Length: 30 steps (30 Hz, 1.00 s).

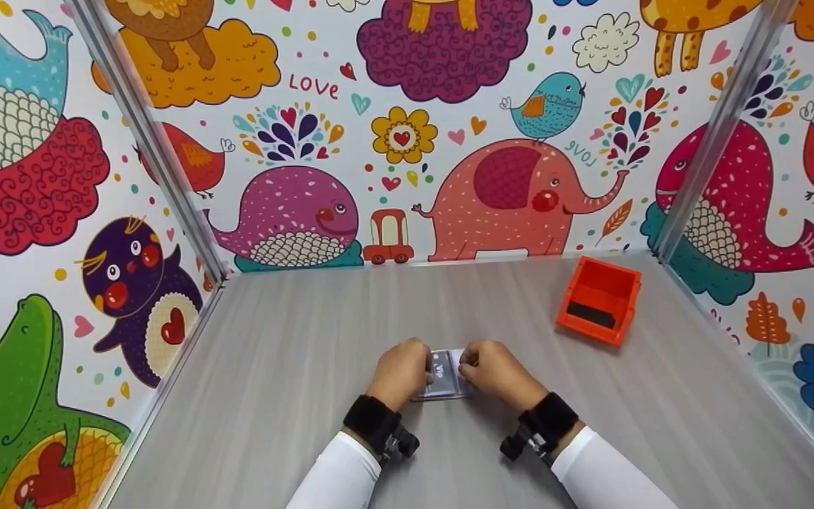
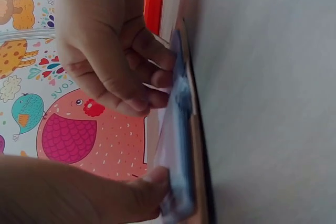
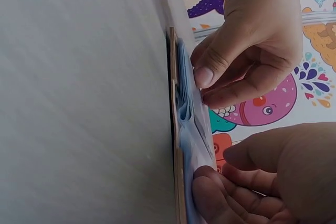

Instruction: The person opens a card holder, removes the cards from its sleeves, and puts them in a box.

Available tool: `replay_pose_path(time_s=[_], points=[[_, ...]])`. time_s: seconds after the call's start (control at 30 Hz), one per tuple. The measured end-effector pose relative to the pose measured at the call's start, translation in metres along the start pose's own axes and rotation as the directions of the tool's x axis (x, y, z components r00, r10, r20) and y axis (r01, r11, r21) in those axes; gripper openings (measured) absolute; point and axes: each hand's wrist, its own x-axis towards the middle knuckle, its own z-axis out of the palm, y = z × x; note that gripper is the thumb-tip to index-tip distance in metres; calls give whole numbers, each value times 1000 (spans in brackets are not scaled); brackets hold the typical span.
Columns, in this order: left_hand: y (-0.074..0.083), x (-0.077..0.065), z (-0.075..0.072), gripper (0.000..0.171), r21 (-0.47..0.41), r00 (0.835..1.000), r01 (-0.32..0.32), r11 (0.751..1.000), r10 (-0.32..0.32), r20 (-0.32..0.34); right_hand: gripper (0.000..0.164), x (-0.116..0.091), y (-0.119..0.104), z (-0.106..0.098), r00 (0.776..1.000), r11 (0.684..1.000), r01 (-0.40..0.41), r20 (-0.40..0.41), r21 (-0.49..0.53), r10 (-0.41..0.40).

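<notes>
An open card holder [image 1: 455,389] with clear plastic sleeves lies on the table between both hands. A grey card marked "Vip" [image 1: 440,369] shows in its left half. My left hand [image 1: 398,373] holds the holder's left side, its thumb [image 2: 157,182] on the sleeve. At the right half, my right hand [image 1: 497,371] has its fingers curled at a clear sleeve, thumb [image 3: 239,156] and forefinger close together. Seen edge-on in the right wrist view, the card holder [image 3: 184,108] has a tan cover beneath stacked bluish sleeves. The curled fingers hide part of the right half.
A red-orange bin [image 1: 599,293] stands at the back right of the grey table [image 1: 294,339], a black piece [image 1: 592,314] inside it. Panels with cartoon animals [image 1: 513,198] enclose the back and sides. Black wrist bands with cameras [image 1: 379,424] sit on both wrists.
</notes>
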Motion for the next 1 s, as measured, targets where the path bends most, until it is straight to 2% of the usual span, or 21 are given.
replay_pose_path(time_s=[0.23,0.47,0.73,0.87,1.0], points=[[-2,-1,0,21,35,999,-33,999,33,11,8,1,2,2,1000,999,-24,-17,34,24],[-3,-3,-5,27,21,996,-78,997,77,46,6,2,4,3,996,992,-83,-3,98,84],[0,-4,0,24,19,990,-135,991,134,42,4,0,1,1,997,992,-81,7,100,80],[1,-4,2,22,25,988,-151,988,150,41,20,1,0,1,993,983,-115,32,145,112],[1,-4,3,21,29,989,-147,989,146,38,39,1,1,1,981,951,-195,64,241,185]])
